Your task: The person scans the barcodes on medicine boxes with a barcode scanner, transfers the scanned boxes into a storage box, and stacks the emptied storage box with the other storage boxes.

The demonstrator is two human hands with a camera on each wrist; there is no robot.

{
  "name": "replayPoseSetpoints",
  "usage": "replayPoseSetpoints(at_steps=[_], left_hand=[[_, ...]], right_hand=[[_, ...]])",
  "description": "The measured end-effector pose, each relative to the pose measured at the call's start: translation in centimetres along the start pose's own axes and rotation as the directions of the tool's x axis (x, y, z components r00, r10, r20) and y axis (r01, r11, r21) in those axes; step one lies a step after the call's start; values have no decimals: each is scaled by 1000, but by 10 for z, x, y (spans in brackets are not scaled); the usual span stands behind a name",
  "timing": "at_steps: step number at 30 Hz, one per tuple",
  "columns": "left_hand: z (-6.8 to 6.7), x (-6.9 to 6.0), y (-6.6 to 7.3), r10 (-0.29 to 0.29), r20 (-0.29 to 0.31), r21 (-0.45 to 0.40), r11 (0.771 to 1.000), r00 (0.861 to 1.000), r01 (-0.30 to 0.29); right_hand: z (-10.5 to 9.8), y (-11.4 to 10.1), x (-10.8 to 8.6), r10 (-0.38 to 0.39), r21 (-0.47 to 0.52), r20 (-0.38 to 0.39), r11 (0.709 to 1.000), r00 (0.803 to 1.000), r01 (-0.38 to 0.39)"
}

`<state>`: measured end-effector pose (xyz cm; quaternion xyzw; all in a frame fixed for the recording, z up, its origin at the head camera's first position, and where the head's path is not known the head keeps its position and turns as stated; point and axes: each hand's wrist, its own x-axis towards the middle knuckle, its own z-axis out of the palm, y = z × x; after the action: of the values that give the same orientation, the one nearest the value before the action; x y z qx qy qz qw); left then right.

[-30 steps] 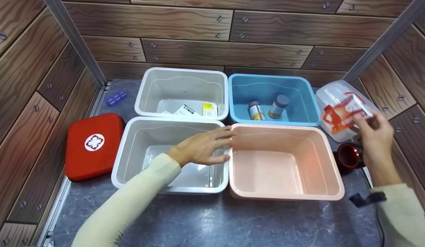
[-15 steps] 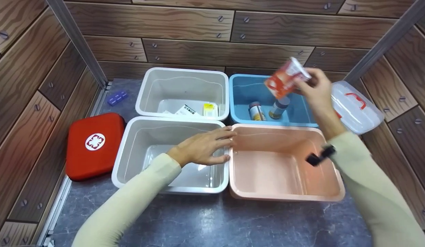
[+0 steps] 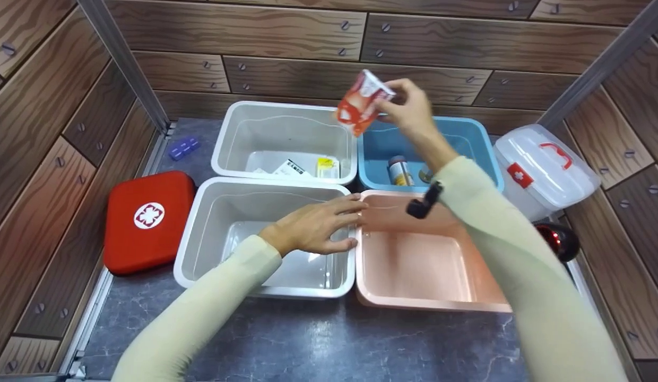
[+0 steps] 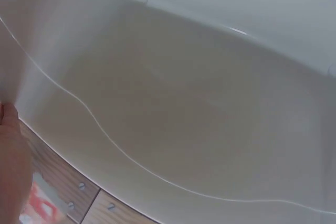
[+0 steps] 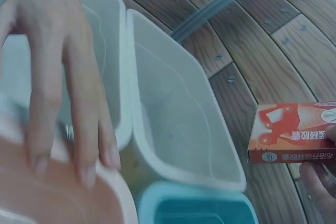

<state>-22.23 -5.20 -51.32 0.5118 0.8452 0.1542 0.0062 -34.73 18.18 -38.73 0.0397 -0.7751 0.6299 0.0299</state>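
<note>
My right hand (image 3: 411, 109) pinches an orange-red and white medicine box (image 3: 362, 103) by one end, above the spot where the back grey bin (image 3: 231, 140) meets the blue bin (image 3: 483, 143). In the right wrist view the medicine box (image 5: 289, 132) shows printed characters and a picture. My left hand (image 3: 315, 225) rests with spread fingers over the touching rims of the front grey bin (image 3: 188, 239) and the pink bin (image 3: 414, 305). Inside the back grey bin lie a yellow-and-white box (image 3: 328, 168) and a white box (image 3: 292, 168).
A brown bottle (image 3: 399, 171) lies in the blue bin, a second one mostly hidden by my arm. At left are a red first-aid case (image 3: 148, 223) and a purple pill organizer (image 3: 183, 148). A clear-lidded medicine case (image 3: 546, 164) and a dark shiny object (image 3: 560, 241) stand at right.
My right hand has carried the medicine box leftward from beside the clear-lidded case, over the blue bin, to the back grey bin's right edge. My left hand has stayed in place.
</note>
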Motion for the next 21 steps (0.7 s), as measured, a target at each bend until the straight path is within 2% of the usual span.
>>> replayPoseSetpoints(at_steps=[4, 10, 16, 21], left_hand=[[0, -1, -1, 12, -13, -8, 1000, 1000, -12], [-1, -4, -2, 6, -16, -17, 1000, 1000, -7], [1, -1, -1, 7, -15, -44, 999, 1000, -7], [2, -2, -1, 8, -40, -34, 999, 999, -10]], right_hand=[[26, 4, 5, 39, -80, 21, 996, 999, -37], [63, 24, 10, 91, -113, 92, 990, 992, -80], [90, 53, 6, 157, -160, 175, 979, 972, -129], [102, 65, -2, 167, -162, 274, 979, 947, -126]])
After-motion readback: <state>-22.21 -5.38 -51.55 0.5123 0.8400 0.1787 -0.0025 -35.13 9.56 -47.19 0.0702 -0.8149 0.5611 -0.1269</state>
